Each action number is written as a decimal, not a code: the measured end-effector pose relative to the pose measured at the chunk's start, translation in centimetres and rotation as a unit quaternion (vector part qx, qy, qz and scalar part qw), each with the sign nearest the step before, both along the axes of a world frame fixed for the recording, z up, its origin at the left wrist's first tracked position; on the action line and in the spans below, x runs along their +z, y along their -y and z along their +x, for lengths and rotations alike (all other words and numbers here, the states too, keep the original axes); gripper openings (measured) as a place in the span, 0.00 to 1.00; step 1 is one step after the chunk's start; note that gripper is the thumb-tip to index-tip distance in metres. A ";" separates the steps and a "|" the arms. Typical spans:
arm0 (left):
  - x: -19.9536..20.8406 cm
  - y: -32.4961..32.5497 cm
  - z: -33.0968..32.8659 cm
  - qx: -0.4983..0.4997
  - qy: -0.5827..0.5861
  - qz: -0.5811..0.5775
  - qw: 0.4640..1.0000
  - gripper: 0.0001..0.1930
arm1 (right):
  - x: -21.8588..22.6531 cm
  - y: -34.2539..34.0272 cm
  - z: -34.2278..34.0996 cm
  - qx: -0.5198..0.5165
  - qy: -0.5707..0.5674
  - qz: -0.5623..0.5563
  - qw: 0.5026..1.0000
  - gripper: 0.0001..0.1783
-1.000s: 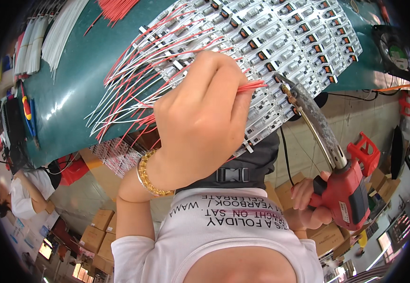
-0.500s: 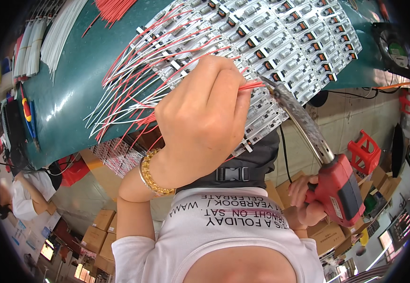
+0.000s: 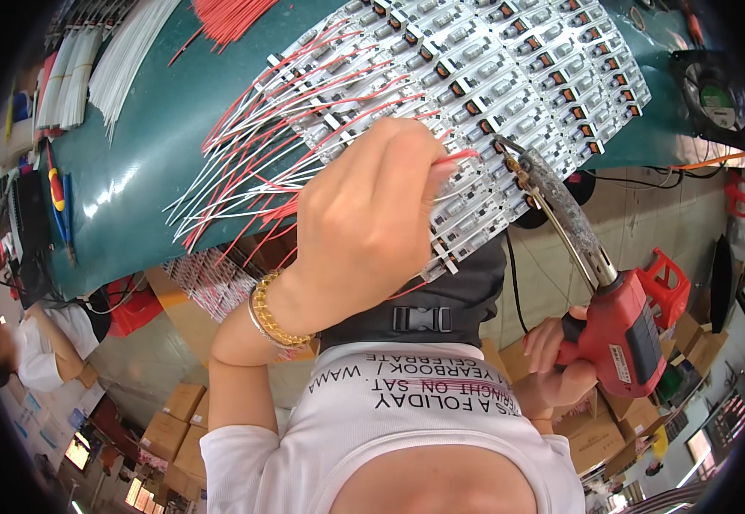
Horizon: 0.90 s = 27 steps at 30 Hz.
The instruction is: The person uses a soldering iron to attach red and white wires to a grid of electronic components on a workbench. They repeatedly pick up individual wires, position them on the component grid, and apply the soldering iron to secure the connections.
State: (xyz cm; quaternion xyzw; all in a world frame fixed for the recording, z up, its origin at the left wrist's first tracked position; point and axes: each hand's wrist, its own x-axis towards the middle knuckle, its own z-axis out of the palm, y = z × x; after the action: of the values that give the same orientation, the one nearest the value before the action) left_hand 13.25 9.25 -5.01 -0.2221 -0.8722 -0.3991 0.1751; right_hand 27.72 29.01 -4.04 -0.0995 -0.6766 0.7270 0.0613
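My left hand (image 3: pixel 372 223), a yellow beaded bracelet on its wrist, is closed on red wires (image 3: pixel 458 158) whose ends stick out past thumb and forefinger. It hangs over a sheet of joined white circuit boards (image 3: pixel 514 73). Red and white wires (image 3: pixel 244 154) fan out to the left from the sheet's left part. My right hand (image 3: pixel 561 364) grips the handle of a red and black soldering gun (image 3: pixel 619 334). The gun's metal shaft reaches up and left, and its tip lies just right of the red wire ends, over the boards. Whether the tip touches a board I cannot tell.
The sheet lies on a green tabletop (image 3: pixel 146 188). Bundles of white wires (image 3: pixel 128 64) and red wires (image 3: pixel 227 17) lie at the far left. A screwdriver (image 3: pixel 54 188) lies near the left edge; a black fan (image 3: pixel 715 98) stands right. Another person (image 3: pixel 51 343) sits at lower left.
The soldering gun's tip has drawn slightly right, away from the red wire ends. My left hand sits a little lower. The table and boards have shifted slightly in the picture.
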 end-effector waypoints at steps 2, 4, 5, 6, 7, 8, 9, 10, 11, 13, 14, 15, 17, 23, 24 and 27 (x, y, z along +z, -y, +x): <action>-0.7 0.4 -0.4 0.000 -0.055 0.016 0.998 0.06 | 0.1 -0.1 0.1 0.003 -0.001 -0.008 1.000 0.40; -0.1 1.9 -1.0 0.015 -0.146 0.002 0.989 0.05 | -0.1 -0.4 0.3 0.010 -0.010 -0.028 1.000 0.41; 0.4 2.1 -1.0 0.032 -0.145 0.022 0.989 0.04 | 0.0 -0.4 0.3 0.008 -0.013 -0.038 0.999 0.42; 1.0 2.4 -1.2 0.050 -0.147 0.042 0.987 0.04 | 0.2 -0.4 0.2 0.007 -0.017 -0.047 0.999 0.44; 1.8 2.3 -0.8 0.070 -0.099 0.096 0.988 0.04 | 0.5 -0.4 0.4 -0.002 -0.017 -0.050 0.999 0.46; 2.5 2.0 -0.2 0.074 -0.047 0.108 0.990 0.04 | 0.4 -0.5 0.6 -0.001 -0.022 -0.045 0.999 0.45; 3.1 1.8 0.4 0.079 0.008 0.120 0.990 0.04 | 0.2 -0.6 0.6 0.000 -0.027 -0.040 0.999 0.43; 3.8 1.2 1.3 0.072 0.070 0.093 0.991 0.04 | 0.2 -0.7 0.6 0.008 -0.031 -0.038 0.999 0.42; 3.5 0.7 1.5 0.063 0.082 0.076 0.992 0.04 | 0.1 -0.8 0.7 0.009 -0.029 -0.038 0.999 0.42; 2.9 -0.4 1.8 0.043 0.108 0.043 0.992 0.04 | 0.2 -1.0 1.0 0.006 -0.024 -0.036 0.999 0.42; 2.2 -0.8 1.5 0.044 0.091 0.021 0.995 0.04 | 0.1 -1.0 1.2 0.009 -0.030 -0.036 0.999 0.42; 1.6 -1.1 1.4 0.045 0.074 -0.001 0.996 0.04 | 0.0 -1.1 1.3 0.012 -0.035 -0.037 0.999 0.42; 0.8 -1.6 1.4 0.065 0.083 0.016 0.994 0.06 | 0.1 -0.9 1.3 0.002 -0.040 -0.031 0.999 0.43; -1.0 -2.1 1.1 0.082 -0.027 0.006 0.996 0.08 | -1.9 -2.6 2.2 0.091 -0.116 -0.063 0.987 0.43; -0.7 -2.1 1.2 0.078 -0.011 0.004 0.997 0.07 | -2.0 -2.8 2.4 0.100 -0.113 -0.054 0.987 0.43; -0.8 -2.1 1.1 0.065 -0.008 -0.004 0.998 0.07 | -0.7 -1.6 2.3 0.054 -0.030 -0.014 0.998 0.40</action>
State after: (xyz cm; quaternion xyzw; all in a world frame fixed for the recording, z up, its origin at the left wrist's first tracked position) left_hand 14.34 11.40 -5.83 -0.1688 -0.8849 -0.3817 0.2067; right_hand 30.03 30.63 -4.74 -0.0415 -0.6685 0.7414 0.0409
